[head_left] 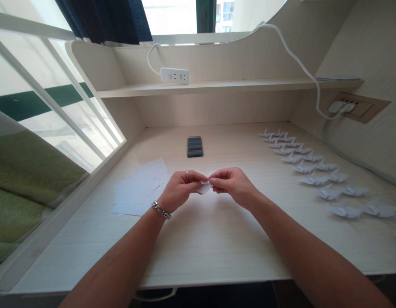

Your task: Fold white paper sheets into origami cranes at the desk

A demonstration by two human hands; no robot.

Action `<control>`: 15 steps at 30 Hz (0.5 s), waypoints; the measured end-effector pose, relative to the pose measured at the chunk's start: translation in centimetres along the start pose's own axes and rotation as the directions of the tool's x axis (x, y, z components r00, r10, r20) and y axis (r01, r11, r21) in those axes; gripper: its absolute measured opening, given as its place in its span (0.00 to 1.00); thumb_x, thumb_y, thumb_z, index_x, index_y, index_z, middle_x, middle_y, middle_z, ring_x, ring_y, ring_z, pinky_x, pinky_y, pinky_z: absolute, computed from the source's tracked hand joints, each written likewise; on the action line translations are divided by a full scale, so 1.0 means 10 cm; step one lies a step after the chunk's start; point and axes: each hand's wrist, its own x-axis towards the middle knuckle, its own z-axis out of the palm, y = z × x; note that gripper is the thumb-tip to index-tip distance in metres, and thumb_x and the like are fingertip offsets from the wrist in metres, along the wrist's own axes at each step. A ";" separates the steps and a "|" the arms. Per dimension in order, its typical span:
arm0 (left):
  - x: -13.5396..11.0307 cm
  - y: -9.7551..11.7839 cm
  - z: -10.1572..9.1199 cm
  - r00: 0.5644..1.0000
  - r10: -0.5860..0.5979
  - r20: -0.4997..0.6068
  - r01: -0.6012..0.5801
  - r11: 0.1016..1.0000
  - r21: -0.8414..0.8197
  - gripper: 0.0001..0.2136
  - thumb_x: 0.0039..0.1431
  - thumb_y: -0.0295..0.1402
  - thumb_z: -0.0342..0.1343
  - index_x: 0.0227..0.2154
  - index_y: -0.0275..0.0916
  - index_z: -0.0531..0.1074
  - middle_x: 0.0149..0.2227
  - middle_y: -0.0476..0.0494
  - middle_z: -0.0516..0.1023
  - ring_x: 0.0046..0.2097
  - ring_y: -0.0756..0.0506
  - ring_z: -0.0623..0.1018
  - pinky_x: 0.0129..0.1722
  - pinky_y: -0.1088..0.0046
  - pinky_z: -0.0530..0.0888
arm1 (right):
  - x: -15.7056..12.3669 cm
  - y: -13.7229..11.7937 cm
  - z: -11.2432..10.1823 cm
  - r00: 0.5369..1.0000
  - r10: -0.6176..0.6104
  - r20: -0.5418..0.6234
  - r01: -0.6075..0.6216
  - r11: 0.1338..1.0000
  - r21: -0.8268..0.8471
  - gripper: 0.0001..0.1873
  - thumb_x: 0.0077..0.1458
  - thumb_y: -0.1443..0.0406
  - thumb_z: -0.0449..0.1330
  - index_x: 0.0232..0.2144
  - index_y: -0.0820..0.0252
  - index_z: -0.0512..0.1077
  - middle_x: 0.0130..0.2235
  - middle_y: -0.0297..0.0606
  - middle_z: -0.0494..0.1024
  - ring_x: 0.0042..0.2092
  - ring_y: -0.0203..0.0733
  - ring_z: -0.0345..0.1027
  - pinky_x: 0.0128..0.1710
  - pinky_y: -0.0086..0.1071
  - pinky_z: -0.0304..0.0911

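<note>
Between my two hands, above the middle of the desk, is a small folded piece of white paper [204, 188]. My left hand [186, 186], with a ring and a chain bracelet, pinches it from the left. From the right, my right hand [230, 182] pinches its upper corner between thumb and forefinger. The fingers cover much of the paper, so its exact folded shape is hidden. Left of my left hand lies a loose pile of white paper sheets [136, 188]. Folded white paper cranes [315, 179] stand in two rows on the right side of the desk.
A small dark rectangular object [195, 146], its face blurred, lies beyond my hands. On the shelf [217, 87] rests a white power strip [174, 75]. A white cable [294, 55] runs down to a wall socket [358, 107] at the right. White bars [56, 85] flank the left.
</note>
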 end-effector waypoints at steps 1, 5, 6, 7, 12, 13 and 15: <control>0.00 0.01 -0.01 1.000 -0.027 -0.001 0.027 0.998 -0.053 0.08 0.46 0.27 0.63 0.32 0.35 0.80 0.29 0.44 0.80 0.31 0.49 0.77 0.32 0.73 0.75 | 0.00 0.00 0.00 1.000 -0.010 -0.010 0.010 1.000 0.001 0.13 0.39 0.60 0.70 0.27 0.65 0.78 0.22 0.36 0.75 0.26 0.34 0.67 0.29 0.31 0.64; 0.00 0.03 -0.02 0.995 -0.095 -0.010 0.091 0.976 -0.198 0.14 0.49 0.29 0.62 0.40 0.35 0.77 0.29 0.44 0.80 0.31 0.48 0.78 0.34 0.70 0.76 | 0.01 0.01 0.02 0.994 -0.086 -0.064 0.083 0.995 -0.049 0.12 0.41 0.62 0.69 0.28 0.65 0.78 0.22 0.36 0.75 0.26 0.36 0.68 0.30 0.32 0.65; 0.00 0.04 -0.01 0.995 -0.098 -0.022 0.091 0.976 -0.199 0.13 0.50 0.30 0.61 0.40 0.35 0.77 0.28 0.44 0.79 0.31 0.48 0.78 0.33 0.70 0.76 | 0.01 0.02 0.03 0.990 -0.120 -0.072 0.114 0.990 -0.082 0.11 0.42 0.62 0.68 0.28 0.65 0.78 0.23 0.36 0.75 0.26 0.36 0.68 0.30 0.32 0.65; 0.01 0.04 -0.01 0.995 -0.096 -0.037 0.088 0.980 -0.180 0.12 0.51 0.32 0.61 0.39 0.35 0.77 0.28 0.45 0.78 0.31 0.48 0.77 0.32 0.71 0.76 | 0.01 0.02 0.04 0.985 -0.158 -0.075 0.148 0.981 -0.122 0.11 0.43 0.62 0.67 0.29 0.65 0.78 0.23 0.36 0.76 0.26 0.36 0.68 0.30 0.32 0.65; 0.02 0.00 0.02 0.996 -0.040 -0.078 0.041 0.999 0.010 0.12 0.48 0.33 0.65 0.35 0.33 0.75 0.26 0.46 0.78 0.29 0.50 0.76 0.28 0.75 0.74 | 0.01 0.08 0.07 0.957 -0.283 -0.060 0.252 0.916 -0.311 0.08 0.48 0.63 0.63 0.30 0.63 0.78 0.26 0.37 0.77 0.27 0.37 0.68 0.29 0.32 0.64; 0.03 0.00 0.02 0.997 -0.024 -0.079 0.026 0.999 0.029 0.12 0.47 0.33 0.66 0.35 0.33 0.74 0.25 0.47 0.77 0.29 0.50 0.76 0.28 0.75 0.74 | 0.01 0.08 0.07 0.960 -0.274 -0.055 0.243 0.917 -0.316 0.08 0.48 0.63 0.62 0.30 0.63 0.78 0.26 0.37 0.77 0.28 0.37 0.68 0.29 0.32 0.64; 0.03 -0.02 0.02 0.997 0.008 -0.072 -0.005 0.999 0.052 0.13 0.47 0.32 0.66 0.35 0.33 0.74 0.25 0.46 0.78 0.28 0.49 0.77 0.29 0.74 0.74 | 0.01 0.09 0.07 0.974 -0.225 -0.026 0.208 0.934 -0.292 0.10 0.48 0.62 0.62 0.30 0.63 0.78 0.25 0.38 0.77 0.28 0.38 0.69 0.30 0.32 0.65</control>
